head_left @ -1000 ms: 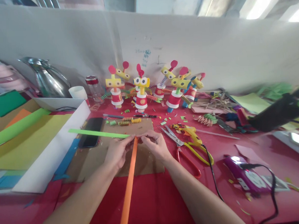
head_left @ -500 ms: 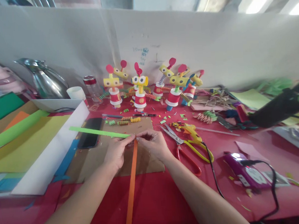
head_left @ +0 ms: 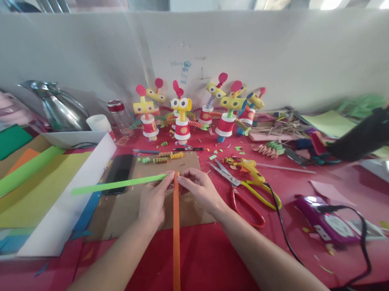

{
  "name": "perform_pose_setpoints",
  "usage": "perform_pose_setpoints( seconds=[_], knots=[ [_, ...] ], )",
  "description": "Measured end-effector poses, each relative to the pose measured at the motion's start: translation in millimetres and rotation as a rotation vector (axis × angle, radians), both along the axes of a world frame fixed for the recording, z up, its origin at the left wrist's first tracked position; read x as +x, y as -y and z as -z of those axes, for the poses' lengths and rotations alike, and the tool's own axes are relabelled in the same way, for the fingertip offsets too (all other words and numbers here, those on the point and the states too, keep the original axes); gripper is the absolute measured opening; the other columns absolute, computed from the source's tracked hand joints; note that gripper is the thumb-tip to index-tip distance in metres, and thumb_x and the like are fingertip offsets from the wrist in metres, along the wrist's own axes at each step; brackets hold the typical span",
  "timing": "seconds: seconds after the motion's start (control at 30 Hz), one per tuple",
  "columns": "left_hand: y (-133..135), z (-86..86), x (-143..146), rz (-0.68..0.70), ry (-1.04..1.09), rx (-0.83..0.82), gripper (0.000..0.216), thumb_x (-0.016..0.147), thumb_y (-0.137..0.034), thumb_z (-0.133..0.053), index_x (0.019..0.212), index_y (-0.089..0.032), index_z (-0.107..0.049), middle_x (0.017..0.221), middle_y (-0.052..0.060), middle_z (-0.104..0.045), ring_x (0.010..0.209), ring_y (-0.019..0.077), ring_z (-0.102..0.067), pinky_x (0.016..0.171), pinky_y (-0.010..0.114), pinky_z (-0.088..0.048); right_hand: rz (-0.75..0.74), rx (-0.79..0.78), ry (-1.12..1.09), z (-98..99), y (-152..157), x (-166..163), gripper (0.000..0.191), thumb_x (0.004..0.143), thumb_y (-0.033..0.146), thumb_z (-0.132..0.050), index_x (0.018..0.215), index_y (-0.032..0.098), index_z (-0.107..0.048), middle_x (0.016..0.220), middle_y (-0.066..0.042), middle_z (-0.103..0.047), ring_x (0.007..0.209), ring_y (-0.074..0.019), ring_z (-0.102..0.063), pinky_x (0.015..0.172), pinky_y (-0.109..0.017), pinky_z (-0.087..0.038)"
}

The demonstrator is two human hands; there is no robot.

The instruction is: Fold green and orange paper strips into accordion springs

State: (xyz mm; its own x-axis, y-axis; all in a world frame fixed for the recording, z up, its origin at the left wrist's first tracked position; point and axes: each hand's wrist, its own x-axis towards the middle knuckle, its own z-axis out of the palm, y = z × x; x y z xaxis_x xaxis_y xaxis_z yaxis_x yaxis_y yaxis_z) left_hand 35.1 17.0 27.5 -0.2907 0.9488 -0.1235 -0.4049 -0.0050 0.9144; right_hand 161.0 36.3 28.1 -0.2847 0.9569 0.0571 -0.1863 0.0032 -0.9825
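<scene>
A green paper strip and an orange paper strip meet at a corner between my fingertips. My left hand pinches the green strip close to that corner, and the strip runs off to the left over the phone. Thumb and fingers of my right hand are closed at the top end of the orange strip, which hangs straight toward me. Below both hands lies a brown cardboard sheet. Small coiled paper springs rest along its far edge. The exact overlap of the strips is partly hidden by my fingers.
Scissors and a yellow glue gun with a black cable lie right of the cardboard. Several paper-cup figures stand behind. At left are a phone and a white box of coloured paper. A purple device sits at right.
The green strip's free end has swung down and toward me. The orange strip has swung to a more upright line, its top end now showing above my thumbs.
</scene>
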Motion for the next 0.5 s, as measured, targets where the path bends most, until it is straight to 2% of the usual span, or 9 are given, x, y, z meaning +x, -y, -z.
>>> perform_pose_setpoints(
  seconds=[0.13,0.3,0.5],
  knots=[
    [1.3,4.0,1.5,-0.040,0.021,-0.017,0.023,0.060,-0.029,-0.079,0.078,-0.017,-0.074,0.081,0.004,-0.074,0.080,0.0159,-0.065,0.078,0.027,-0.048,0.101,0.066,0.107,5.2,2.2,-5.2,0.022,0.073,0.039,-0.067,0.069,0.018,-0.062,0.063,0.002,-0.057,0.057,-0.0111,-0.053,0.053,-0.022,-0.042],
    [-0.1,4.1,2.6,-0.025,0.070,-0.037,0.022,0.057,-0.029,-0.081,0.075,-0.017,-0.074,0.077,0.003,-0.074,0.078,0.0153,-0.064,0.077,0.027,-0.046,0.152,0.112,0.160,7.0,3.0,-7.0,0.020,0.075,0.036,-0.064,0.067,0.018,-0.064,0.062,0.001,-0.058,0.057,-0.0123,-0.052,0.054,-0.023,-0.040],
    [-2.8,2.3,-1.0,0.071,0.121,-0.137,0.019,0.057,-0.027,-0.081,0.073,-0.019,-0.074,0.077,0.001,-0.072,0.072,0.0108,-0.060,0.065,0.022,-0.042,0.174,0.066,0.114,5.3,1.4,-4.7,0.017,0.071,0.031,-0.065,0.061,0.018,-0.062,0.057,0.002,-0.056,0.055,-0.0118,-0.050,0.053,-0.023,-0.039]
  ],
)
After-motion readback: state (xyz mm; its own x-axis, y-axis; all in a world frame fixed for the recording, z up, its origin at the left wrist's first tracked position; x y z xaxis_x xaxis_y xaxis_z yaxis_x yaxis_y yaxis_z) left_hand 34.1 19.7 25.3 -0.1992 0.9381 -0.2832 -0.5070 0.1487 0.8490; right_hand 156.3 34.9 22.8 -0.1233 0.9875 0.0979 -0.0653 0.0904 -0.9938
